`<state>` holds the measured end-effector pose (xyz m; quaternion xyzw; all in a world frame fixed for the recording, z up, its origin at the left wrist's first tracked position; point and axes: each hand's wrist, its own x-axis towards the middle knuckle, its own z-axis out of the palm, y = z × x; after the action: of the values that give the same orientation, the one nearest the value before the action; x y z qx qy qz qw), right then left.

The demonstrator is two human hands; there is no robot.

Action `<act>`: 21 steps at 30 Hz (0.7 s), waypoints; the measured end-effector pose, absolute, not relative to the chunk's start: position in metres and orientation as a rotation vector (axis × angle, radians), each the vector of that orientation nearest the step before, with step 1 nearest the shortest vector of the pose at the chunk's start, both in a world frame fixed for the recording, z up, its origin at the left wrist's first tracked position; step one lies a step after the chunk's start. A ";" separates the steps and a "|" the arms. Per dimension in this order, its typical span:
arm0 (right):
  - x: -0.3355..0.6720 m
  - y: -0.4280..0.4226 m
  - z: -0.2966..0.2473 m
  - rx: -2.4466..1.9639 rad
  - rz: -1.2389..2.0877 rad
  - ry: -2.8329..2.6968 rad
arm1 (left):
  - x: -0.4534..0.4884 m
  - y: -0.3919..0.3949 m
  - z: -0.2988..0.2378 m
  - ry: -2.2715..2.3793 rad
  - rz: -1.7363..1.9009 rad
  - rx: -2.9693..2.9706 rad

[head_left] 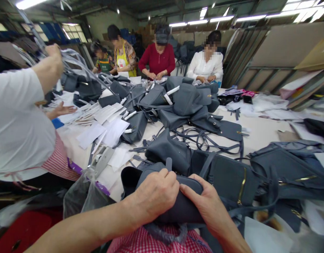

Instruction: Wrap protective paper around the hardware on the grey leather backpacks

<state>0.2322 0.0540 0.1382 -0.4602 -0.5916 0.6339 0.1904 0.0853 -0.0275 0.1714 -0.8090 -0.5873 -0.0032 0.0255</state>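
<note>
We hold one dark bag (183, 210), seemingly unfinished, at the near edge of the tabletop (267, 128); our right grip (208, 202) clasps its side; our left grip (158, 193) curls closed by a tab (169, 163), any catch hidden; heaped bags (186, 100) lie beyond, progress unclear.

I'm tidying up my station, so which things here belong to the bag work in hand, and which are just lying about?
Likely the job:
held dark bag
grey tab above left hand
similar bags piled ahead

Probably just lying about:
pink bundle
black flat item
clear plastic sheeting
</note>
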 end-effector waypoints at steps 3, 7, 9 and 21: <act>0.235 0.053 0.135 -1.308 1.818 -1.635 | 0.076 -0.026 0.163 -1.984 -0.254 -2.443; 0.237 0.051 0.132 -1.355 1.955 -1.551 | 0.058 -0.028 0.162 -2.277 -0.790 -2.217; 0.238 0.051 0.130 -1.359 1.989 -1.524 | 0.051 -0.032 0.167 -2.391 -0.997 -2.090; 0.234 0.046 0.139 -1.288 1.915 -1.662 | 0.075 -0.056 0.166 -1.906 -0.634 -2.380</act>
<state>0.2340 0.0459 0.1391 -0.4478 -0.5779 0.6660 0.1484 0.0753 -0.0558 0.1658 -0.7642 -0.6119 -0.2036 0.0138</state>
